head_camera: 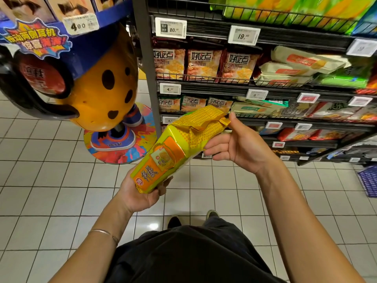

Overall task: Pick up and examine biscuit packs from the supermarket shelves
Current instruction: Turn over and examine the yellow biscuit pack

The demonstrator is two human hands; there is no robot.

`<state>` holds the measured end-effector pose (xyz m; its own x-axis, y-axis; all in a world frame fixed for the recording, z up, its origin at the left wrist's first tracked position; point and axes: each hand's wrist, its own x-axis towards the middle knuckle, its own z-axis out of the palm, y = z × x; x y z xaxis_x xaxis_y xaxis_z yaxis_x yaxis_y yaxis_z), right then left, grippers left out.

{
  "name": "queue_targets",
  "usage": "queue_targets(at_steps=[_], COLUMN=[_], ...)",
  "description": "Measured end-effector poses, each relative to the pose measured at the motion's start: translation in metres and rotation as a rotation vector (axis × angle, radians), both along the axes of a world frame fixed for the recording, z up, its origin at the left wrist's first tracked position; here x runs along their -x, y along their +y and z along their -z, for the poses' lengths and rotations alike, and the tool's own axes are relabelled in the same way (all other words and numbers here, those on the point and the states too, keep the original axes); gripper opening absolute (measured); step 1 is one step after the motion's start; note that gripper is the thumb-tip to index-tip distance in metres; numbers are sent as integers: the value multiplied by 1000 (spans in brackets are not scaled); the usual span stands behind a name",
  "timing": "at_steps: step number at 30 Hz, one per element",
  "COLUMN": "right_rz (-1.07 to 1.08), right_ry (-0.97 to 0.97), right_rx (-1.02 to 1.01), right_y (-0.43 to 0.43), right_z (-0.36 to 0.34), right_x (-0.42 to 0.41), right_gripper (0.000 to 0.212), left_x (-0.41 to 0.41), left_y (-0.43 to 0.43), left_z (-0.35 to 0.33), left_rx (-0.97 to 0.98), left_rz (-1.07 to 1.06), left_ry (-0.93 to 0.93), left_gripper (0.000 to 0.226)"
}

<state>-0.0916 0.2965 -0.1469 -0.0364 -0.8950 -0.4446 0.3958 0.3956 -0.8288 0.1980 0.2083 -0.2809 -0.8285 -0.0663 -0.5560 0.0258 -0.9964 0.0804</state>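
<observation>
A long yellow and orange biscuit pack is held tilted in front of me, over the tiled floor. My left hand grips its lower end from underneath. My right hand holds the upper end, thumb on the folded seal and fingers curled under the pack. Behind it, dark wire shelves carry rows of other biscuit packs with white price tags on the rails.
A large orange cookie-shaped mascot display on a colourful round base stands at the left, beside the shelf post. A blue basket sits on the floor at the right edge. White floor tiles spread below, with my shoes near the bottom centre.
</observation>
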Motion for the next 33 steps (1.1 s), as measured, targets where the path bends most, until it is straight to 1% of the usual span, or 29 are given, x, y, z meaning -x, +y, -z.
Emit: queue_targets(at_steps=[2,4,7,8,11,12,14,17,19,22,24,26,29,33], right_rz=[21,25,-7,-6,49,64,89,131,150,186,208,216,215,205], right_ry=[4,-7,-34,-19,122,155,183,253,299,314,300,268,209,122], right_rx=[13,34,71,91,122,120,101,47,21,-18,-32,-42,-67,-88], right_y=[0,1,3,4,2,2,0,-4,-5,-5,-4,-3,0,3], right_z=[1,1,-2,-2,-2,-2,-1,-1,2,4,5,6,9,12], right_x=[0,1,-1,-3,-5,-6,-6,-6,-4,-3,-3,-2,0,1], right_gripper=[72,56,60,58,41,39,45,74,80,80,75,70,73,62], left_x=[0,1,2,2,3,4,4,4,4,4,4,4,4,4], left_y=[0,-1,-1,-1,0,0,-1,-1,0,1,1,2,2,1], left_z=[3,4,5,5,4,3,2,1,1,1,1,1,0,-7], left_rx=[-8,-13,-16,-13,-2,2,11,24,28,22,19,19,20,67], left_rz=[5,11,8,6,12,13,15,27,32,51,64,66,53,39], left_ry=[1,-15,-27,-32,-42,-48,-65,-83,-92,-82,-68,-73,-100,-174], left_gripper=[68,68,69,69,68,68,68,67,68,69,70,71,71,68])
